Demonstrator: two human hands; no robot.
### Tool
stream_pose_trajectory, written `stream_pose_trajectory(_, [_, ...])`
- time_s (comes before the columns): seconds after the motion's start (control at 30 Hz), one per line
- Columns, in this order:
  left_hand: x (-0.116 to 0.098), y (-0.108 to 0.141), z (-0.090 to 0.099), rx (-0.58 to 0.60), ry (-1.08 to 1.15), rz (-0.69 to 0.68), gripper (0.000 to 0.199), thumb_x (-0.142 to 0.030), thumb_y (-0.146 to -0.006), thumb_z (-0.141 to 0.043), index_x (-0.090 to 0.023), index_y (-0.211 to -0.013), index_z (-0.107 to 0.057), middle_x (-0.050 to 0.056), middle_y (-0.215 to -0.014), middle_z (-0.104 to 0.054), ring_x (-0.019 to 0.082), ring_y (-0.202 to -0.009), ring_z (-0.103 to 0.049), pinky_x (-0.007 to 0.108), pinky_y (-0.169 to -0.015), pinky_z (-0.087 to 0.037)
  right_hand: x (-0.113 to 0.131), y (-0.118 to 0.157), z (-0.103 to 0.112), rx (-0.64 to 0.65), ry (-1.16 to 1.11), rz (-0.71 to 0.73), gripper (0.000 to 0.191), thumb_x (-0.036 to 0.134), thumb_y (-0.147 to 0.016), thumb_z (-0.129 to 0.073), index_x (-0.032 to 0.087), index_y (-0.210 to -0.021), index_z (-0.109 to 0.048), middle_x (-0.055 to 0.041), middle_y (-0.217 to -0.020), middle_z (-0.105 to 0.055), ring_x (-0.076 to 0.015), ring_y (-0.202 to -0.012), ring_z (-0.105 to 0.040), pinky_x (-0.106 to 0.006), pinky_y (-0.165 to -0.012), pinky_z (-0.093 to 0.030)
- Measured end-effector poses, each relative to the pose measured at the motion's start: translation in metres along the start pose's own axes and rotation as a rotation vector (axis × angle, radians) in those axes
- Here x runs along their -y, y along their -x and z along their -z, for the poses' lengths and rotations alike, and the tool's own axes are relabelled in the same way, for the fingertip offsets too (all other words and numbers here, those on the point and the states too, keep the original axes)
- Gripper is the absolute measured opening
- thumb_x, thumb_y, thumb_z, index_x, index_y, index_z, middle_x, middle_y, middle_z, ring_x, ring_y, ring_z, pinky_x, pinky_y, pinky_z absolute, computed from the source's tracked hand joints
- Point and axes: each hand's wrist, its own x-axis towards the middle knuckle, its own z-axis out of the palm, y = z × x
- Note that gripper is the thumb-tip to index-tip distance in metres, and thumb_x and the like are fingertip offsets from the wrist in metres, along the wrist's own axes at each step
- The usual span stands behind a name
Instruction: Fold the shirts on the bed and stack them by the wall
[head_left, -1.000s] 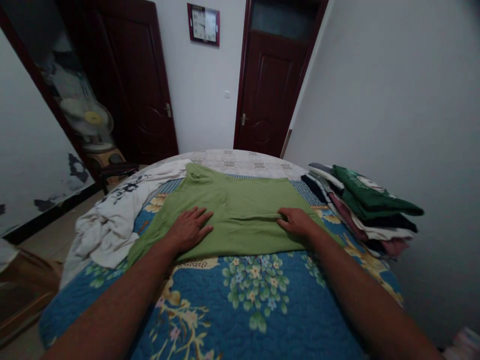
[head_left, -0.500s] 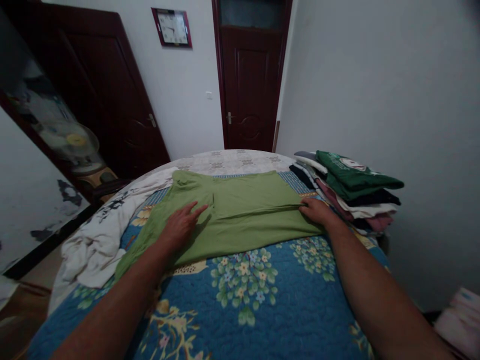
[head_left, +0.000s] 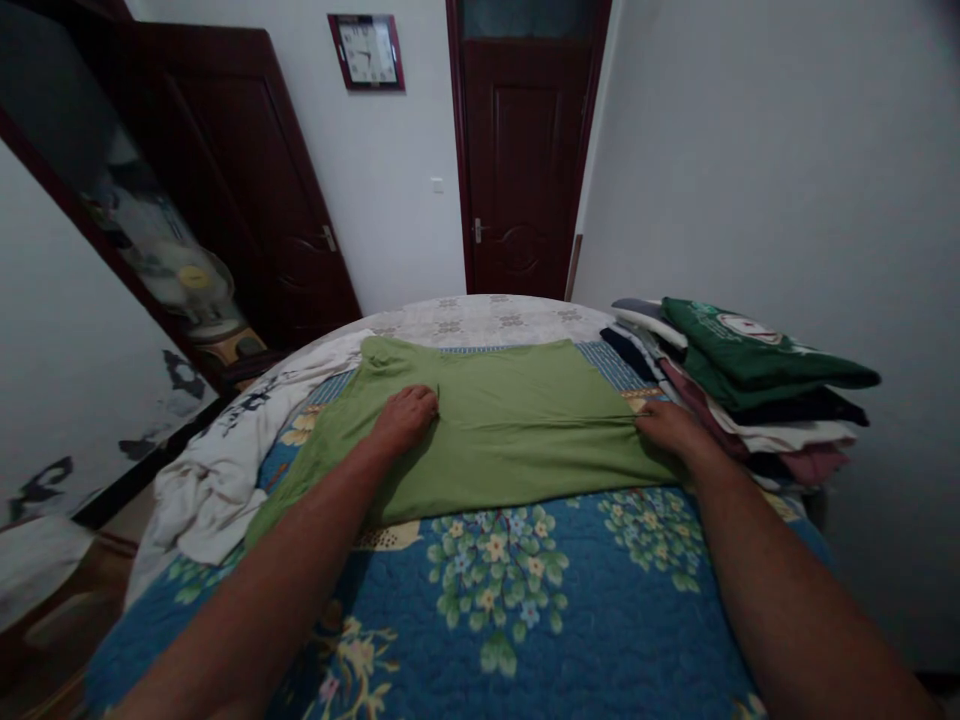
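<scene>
A light green garment [head_left: 517, 385] lies spread flat across the bed, its gathered end at the left and a straight edge at the right. A long crease or fold line runs through it between my two hands. My left hand [head_left: 409, 415] rests on the cloth left of centre, fingers closed in a pinch near a short dark slit. At the right edge, where the fold line ends, my right hand [head_left: 666, 425] pinches the green cloth. The exact fingertips of both hands are partly hidden.
Right of the garment stands a stack of folded clothes [head_left: 720, 395], a green piece [head_left: 757, 350] on top. A crumpled white cloth [head_left: 206, 490] with dark print lies at the left. Underneath is a blue floral quilt [head_left: 592, 620]. Walls and doors surround the bed.
My left hand has gone from spread fingers to a pinch on the green cloth. The fold line looks straighter and tighter. My right hand keeps its hold; the view has shifted slightly.
</scene>
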Motion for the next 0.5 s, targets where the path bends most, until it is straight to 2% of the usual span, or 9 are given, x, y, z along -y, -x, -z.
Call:
stream_pose_trajectory(0.13, [-0.015,0.015,-0.013,-0.121,0.032,0.108,0.037,-0.023,-0.104,-0.048,-0.017,-0.134,-0.070,0.018,-0.153,-0.061,0.032,-0.137,-0.059,0.048,-0.117,-0.048,0.010,0.008,-0.001,-0.028,0.091,-0.106,0.036,0.033,-0.096,-0.057,0.016,-0.118,-0.079,-0.0248,-0.121,-0.077,-0.0352,-0.110,-0.075,-0.042,-0.095,-0.053])
stream_pose_trajectory(0.2, [-0.026,0.028,-0.017,-0.180,0.044,0.080,0.043,-0.028,-0.107,-0.046,-0.017,-0.144,-0.065,0.019,-0.159,-0.057,0.034,-0.145,-0.054,0.052,-0.122,-0.044,0.020,0.016,0.002,-0.091,0.134,-0.132,0.039,0.030,-0.098,-0.054,0.013,-0.124,-0.078,-0.0291,-0.123,-0.075,-0.0386,-0.112,-0.074,-0.048,-0.097,-0.053])
stream_pose_trajectory(0.27, [-0.036,0.044,-0.020,-0.194,0.056,0.015,0.049,-0.036,-0.108,-0.047,-0.017,-0.151,-0.059,0.020,-0.162,-0.055,0.035,-0.152,-0.049,0.055,-0.127,-0.040,0.036,0.024,0.006,-0.199,0.168,-0.093,0.043,0.027,-0.099,-0.050,0.011,-0.131,-0.075,-0.0324,-0.126,-0.072,-0.0414,-0.118,-0.070,-0.052,-0.100,-0.051])
stream_pose_trajectory(0.37, [-0.047,0.065,-0.023,-0.161,0.062,-0.009,0.059,-0.047,-0.108,-0.048,-0.018,-0.159,-0.052,0.020,-0.163,-0.055,0.036,-0.156,-0.045,0.055,-0.129,-0.038,0.078,0.042,0.006,-0.313,0.163,0.111,0.047,0.025,-0.102,-0.046,0.008,-0.141,-0.068,-0.0320,-0.132,-0.068,-0.0427,-0.130,-0.060,-0.057,-0.110,-0.045])
stream_pose_trajectory(0.5, [-0.052,0.078,-0.028,-0.082,0.007,0.057,0.067,-0.056,-0.108,-0.044,-0.016,-0.161,-0.050,0.019,-0.167,-0.054,0.039,-0.160,-0.042,0.055,-0.129,-0.036,0.152,0.083,-0.022,-0.201,0.060,0.537,0.054,0.035,-0.107,-0.044,0.014,-0.155,-0.057,-0.0227,-0.153,-0.061,-0.0385,-0.144,-0.049,-0.056,-0.123,-0.035])
